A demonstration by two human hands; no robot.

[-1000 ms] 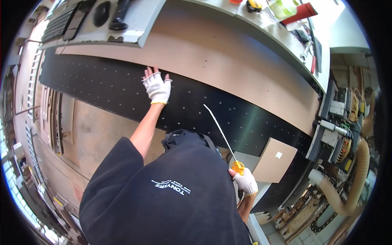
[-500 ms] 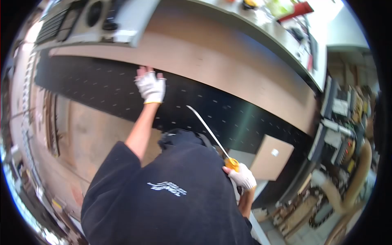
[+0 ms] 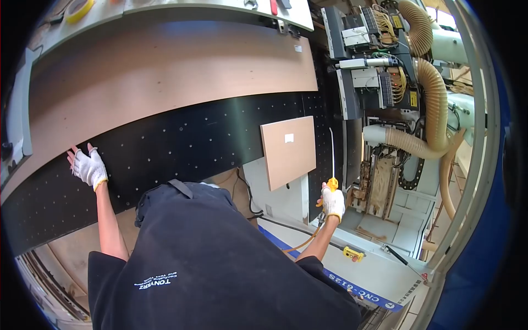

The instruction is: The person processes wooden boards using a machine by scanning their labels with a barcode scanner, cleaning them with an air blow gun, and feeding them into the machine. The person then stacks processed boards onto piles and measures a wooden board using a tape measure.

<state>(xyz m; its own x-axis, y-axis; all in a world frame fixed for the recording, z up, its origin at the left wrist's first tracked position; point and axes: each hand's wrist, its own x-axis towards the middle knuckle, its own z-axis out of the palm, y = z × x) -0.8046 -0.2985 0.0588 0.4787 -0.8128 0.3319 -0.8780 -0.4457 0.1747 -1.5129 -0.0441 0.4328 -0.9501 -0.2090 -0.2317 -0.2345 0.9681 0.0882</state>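
plainly, the air gun (image 3: pixel 333 183) sits inside the right grip (image 3: pixel 333 202).

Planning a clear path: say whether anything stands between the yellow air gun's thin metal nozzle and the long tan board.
Nothing visible stands between the thin metal nozzle and the long tan board, only black perforated bed; the small rectangular tan board lies beside that path.

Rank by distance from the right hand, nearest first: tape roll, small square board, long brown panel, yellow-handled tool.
1. Yellow-handled tool, held in the right hand
2. Small square board, to its left
3. Long brown panel, farther forward and left
4. Tape roll, far left on the white surface
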